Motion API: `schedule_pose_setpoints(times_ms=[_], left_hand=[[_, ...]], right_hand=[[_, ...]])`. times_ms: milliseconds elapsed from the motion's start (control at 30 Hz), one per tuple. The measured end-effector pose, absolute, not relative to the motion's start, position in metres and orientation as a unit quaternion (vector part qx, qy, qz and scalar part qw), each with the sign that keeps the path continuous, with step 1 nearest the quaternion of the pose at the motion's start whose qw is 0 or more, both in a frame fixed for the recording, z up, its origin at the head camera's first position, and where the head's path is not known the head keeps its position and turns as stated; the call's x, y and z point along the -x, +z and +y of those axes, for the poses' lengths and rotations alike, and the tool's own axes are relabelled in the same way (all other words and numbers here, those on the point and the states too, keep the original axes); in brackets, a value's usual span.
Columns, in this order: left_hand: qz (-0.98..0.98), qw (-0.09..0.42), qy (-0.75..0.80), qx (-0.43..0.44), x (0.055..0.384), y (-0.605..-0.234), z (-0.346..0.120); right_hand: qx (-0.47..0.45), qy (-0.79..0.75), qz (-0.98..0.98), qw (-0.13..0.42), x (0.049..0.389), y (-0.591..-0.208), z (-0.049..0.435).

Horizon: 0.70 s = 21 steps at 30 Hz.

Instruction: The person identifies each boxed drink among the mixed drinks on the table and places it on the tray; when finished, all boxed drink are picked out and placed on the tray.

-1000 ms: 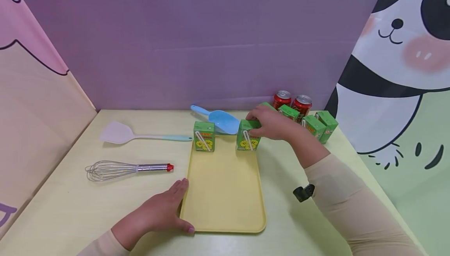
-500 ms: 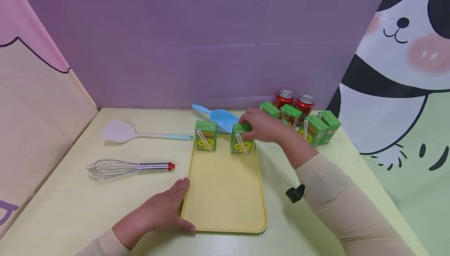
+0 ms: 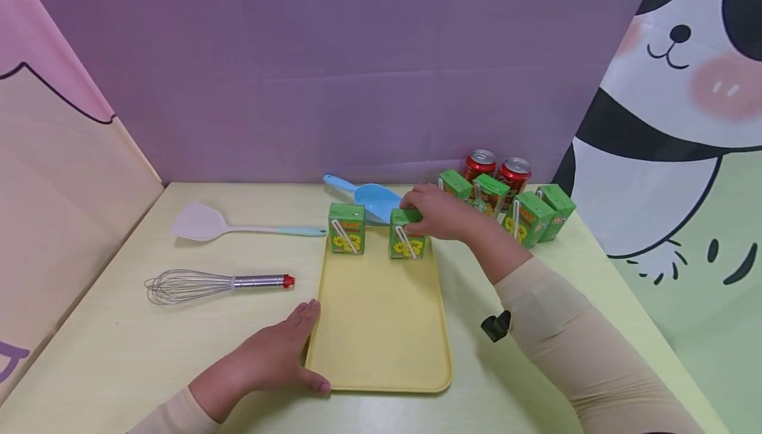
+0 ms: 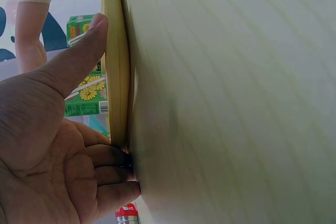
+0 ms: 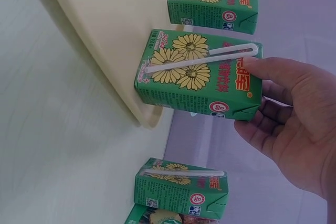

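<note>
My right hand (image 3: 443, 212) grips a green drink carton (image 5: 199, 74) by its top, thumb on the front and fingers behind. This carton, with a white straw and yellow flowers on its front, stands upright at the far right corner of the yellow tray (image 3: 381, 328). A matching carton (image 3: 347, 229) is upright at the tray's far left corner. Along the tray's near left side lies my left hand (image 3: 268, 361), its fingers extended against the edge and the thumb at the near corner. In the left wrist view, the left thumb (image 4: 79, 56) reaches along the tray's rim.
Left of the tray lie a whisk (image 3: 217, 286) and a pale spatula (image 3: 238, 227). A blue scoop (image 3: 375, 201) sits behind the tray. At the back right, several more green cartons (image 3: 530, 216) stand in front of two red cans (image 3: 514, 174). A purple backdrop (image 3: 357, 77) rises behind the table.
My right hand has shifted the carton slightly left and toward me, onto the tray's far right corner. Over the last half second it has barely moved. The left hand stays at the tray's edge.
</note>
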<state>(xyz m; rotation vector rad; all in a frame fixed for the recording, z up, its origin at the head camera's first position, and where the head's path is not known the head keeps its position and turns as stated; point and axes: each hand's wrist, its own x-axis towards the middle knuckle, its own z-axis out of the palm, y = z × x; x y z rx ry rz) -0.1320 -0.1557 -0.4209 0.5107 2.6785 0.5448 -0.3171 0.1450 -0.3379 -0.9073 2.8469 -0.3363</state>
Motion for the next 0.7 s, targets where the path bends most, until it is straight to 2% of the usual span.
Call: schedule_pose_setpoints(times_ms=[433,700], left_hand=[[0.946,0.18,0.199,-0.181,0.13,-0.419,-0.154],[0.947,0.177,0.197,-0.182,0.128,-0.419,-0.155]], right_hand=[[0.3,-0.128,0.943,0.067,0.319,-0.33,0.157],[0.248,-0.165,0.955,0.014,0.316,-0.295,0.204]])
